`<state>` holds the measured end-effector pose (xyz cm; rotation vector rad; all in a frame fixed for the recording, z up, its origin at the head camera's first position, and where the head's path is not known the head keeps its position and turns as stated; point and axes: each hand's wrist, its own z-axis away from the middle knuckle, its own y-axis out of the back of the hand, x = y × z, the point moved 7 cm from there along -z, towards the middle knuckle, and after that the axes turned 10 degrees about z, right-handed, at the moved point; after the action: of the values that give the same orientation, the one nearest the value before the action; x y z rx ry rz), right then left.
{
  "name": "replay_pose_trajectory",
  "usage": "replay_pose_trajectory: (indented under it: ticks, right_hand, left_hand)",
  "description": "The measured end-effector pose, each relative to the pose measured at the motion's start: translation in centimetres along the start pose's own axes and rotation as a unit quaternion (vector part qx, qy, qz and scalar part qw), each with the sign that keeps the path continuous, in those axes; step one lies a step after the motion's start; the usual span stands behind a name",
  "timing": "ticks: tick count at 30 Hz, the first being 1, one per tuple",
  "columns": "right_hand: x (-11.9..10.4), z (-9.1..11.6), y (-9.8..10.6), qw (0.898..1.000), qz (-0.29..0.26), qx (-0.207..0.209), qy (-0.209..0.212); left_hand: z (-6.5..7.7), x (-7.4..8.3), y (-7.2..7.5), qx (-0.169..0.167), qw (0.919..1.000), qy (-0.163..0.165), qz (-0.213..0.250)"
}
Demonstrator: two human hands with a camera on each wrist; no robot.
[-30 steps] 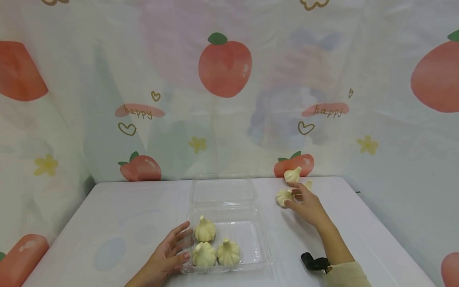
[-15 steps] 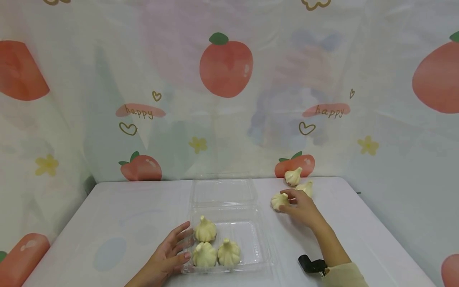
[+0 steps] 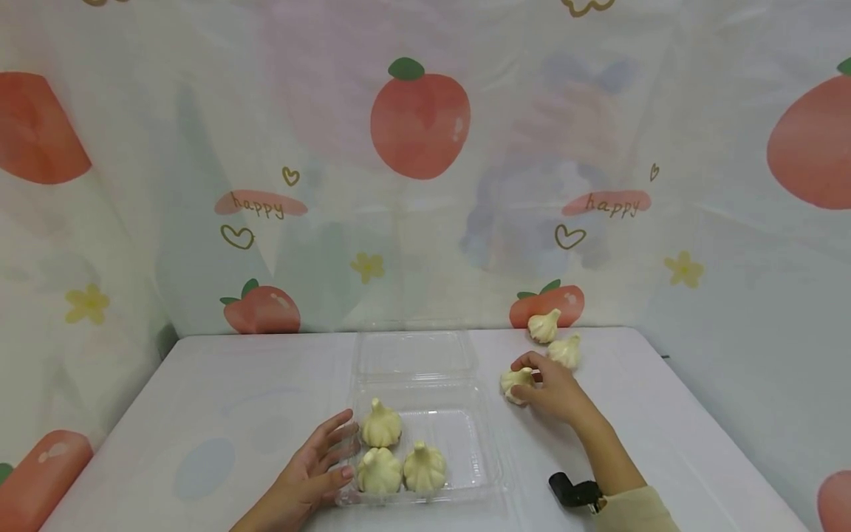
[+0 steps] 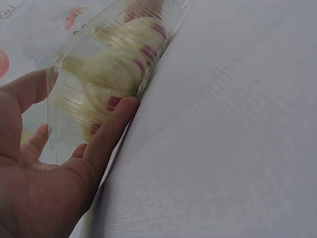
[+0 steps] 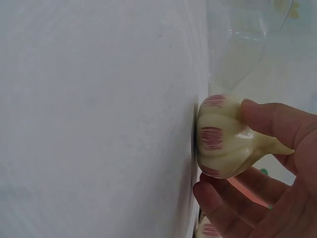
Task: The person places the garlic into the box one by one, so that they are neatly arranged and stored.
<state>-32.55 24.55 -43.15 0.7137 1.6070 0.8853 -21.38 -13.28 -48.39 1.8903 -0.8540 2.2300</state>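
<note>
While pinching a garlic bulb point(image 5: 223, 139) between thumb and fingers, extends the right hand point(image 3: 555, 389) over the white table point(image 3: 266, 414), just right of the clear plastic clamshell point(image 3: 465, 443). Angles the right forearm point(image 3: 605, 447) in from lower right, pointing up and left toward the bulb. Wears a beige sleeve point(image 3: 634, 511) on that arm, plus a black device point(image 3: 575, 491) at the wrist. Puts the right thumb on the near side of the bulb, curls the fingers round the far side. Holds it base down, stem toward the palm, at or just over the tabletop; can't tell if touching.

Brings the left hand point(image 3: 314, 464) in from lower left, palm facing the clamshell. Spreads the left fingers apart, fairly straight, along the left wall. Lays the left thumb at the front corner, against the plastic in the left wrist view.

Has three bulbs grouped inside the clamshell: rear left bulb point(image 3: 380, 425), front left bulb point(image 3: 380, 471), front middle bulb point(image 3: 424, 468). Has two more past the right hand: nearer loose bulb point(image 3: 565, 352), farther loose bulb point(image 3: 544, 326) by the rear table edge. Shows reddish streaks near bulb bases in wrist views. Has the clamshell lid point(image 3: 412, 355) folded back, away from the body. Backs onto a curtain point(image 3: 425, 244) printed with red fruit, hearts, yellow flowers, "happy".
</note>
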Motion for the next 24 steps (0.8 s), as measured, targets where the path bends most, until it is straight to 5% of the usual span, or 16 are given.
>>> replay_pose_trajectory:
  ticks: [24]
  right_hand:
    - [-1.3,0.4,1.4,1.000,0.015,0.026,0.007]
  left_hand:
    - [0.0,0.1,-0.1,-0.014,0.9999,-0.005,0.003]
